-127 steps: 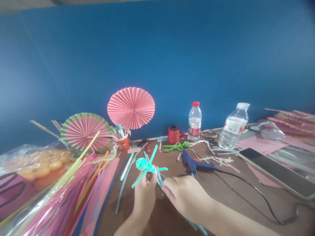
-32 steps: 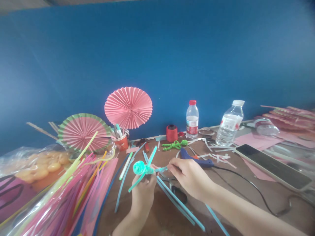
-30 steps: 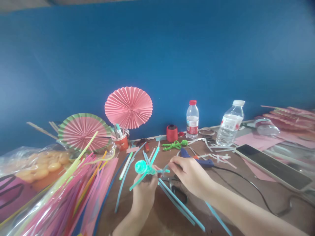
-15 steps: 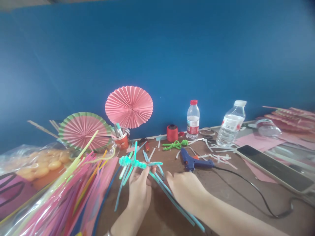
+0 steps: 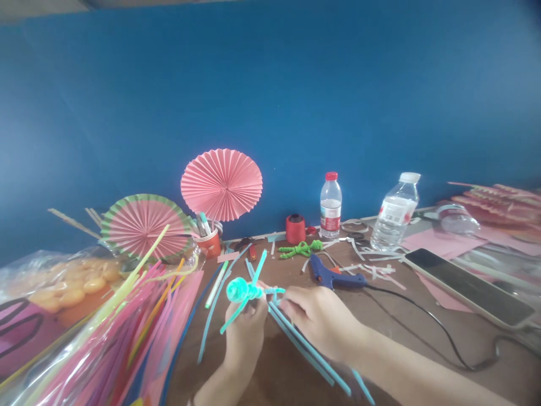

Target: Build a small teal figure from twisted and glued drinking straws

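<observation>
My left hand (image 5: 247, 324) is closed around the middle of a turquoise pipe-cleaner figure (image 5: 239, 290). The figure has a coiled round head at its left end, and two thin limbs stick out to either side. Its twisted tail end points right, where the fingers of my right hand (image 5: 316, 310) pinch the tip; those fingertips are partly hidden. Loose light-blue pipe cleaners (image 5: 310, 344) lie under and between my hands. Beyond them lies a twisted green pipe-cleaner piece (image 5: 301, 248).
A blue glue gun (image 5: 336, 276) with its cord lies right of my hands. Further right are a phone (image 5: 469, 287) and two water bottles, one tilted (image 5: 395, 214). Bagged pipe cleaners (image 5: 122, 332) fill the left. Paper fans (image 5: 222, 185) and a pen cup (image 5: 208, 243) stand behind.
The turquoise figure has turned, its head now facing more toward me, and shifted right. My right fingers have closed in on its tail end.
</observation>
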A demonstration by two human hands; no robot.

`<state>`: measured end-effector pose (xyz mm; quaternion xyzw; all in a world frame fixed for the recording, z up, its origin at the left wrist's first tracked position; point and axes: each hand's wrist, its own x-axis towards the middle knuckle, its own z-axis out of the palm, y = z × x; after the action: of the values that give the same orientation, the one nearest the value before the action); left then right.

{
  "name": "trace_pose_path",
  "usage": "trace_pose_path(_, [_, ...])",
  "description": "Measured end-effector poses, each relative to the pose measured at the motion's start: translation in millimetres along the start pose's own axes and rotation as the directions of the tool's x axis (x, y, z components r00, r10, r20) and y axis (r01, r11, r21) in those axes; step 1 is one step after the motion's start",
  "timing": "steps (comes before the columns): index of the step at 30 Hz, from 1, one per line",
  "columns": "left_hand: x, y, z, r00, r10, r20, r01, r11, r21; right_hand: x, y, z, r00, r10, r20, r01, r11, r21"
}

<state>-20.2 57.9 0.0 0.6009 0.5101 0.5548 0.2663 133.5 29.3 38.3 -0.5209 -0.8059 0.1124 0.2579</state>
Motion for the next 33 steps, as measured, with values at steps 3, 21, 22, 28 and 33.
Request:
trace_pose_path(3, [-0.8,4.0,2.7,0.998,-0.043,0.054,0.044,0.999,-0.031,5.4,9.4,-4.2,0.994,0.102,-0.048,-0.093,0.983,0.161])
trace_pose_path(21, [-2.0,-7.0,9.2,0.863,-0.347,0.366,0.498,0.464,-0.733,16.3,37.3,12.4,0.984,0.173,-0.036,-0.175,0.983,-0.055])
trace_pose_path(22, [-0.6,-7.6,8.7,0.857,-0.372,0.356,0.499,0.433,-0.75,14.6,34.8,15.4,0.987,0.161,-0.015,-0.161,0.976,-0.149])
trace_pose_path(28, [4.6,-10.2,9.5,0.905,-0.389,0.174,0.389,0.589,-0.708,-1.9,13.2,32.7,0.991,-0.039,0.125,0.09,0.897,-0.433])
trace_pose_path(33, [-0.5,-4.6,5.6,0.983,-0.183,0.025,0.183,0.943,-0.279,-6.9,7.2,33.5,0.955,-0.184,0.234,0.274,0.851,-0.448])
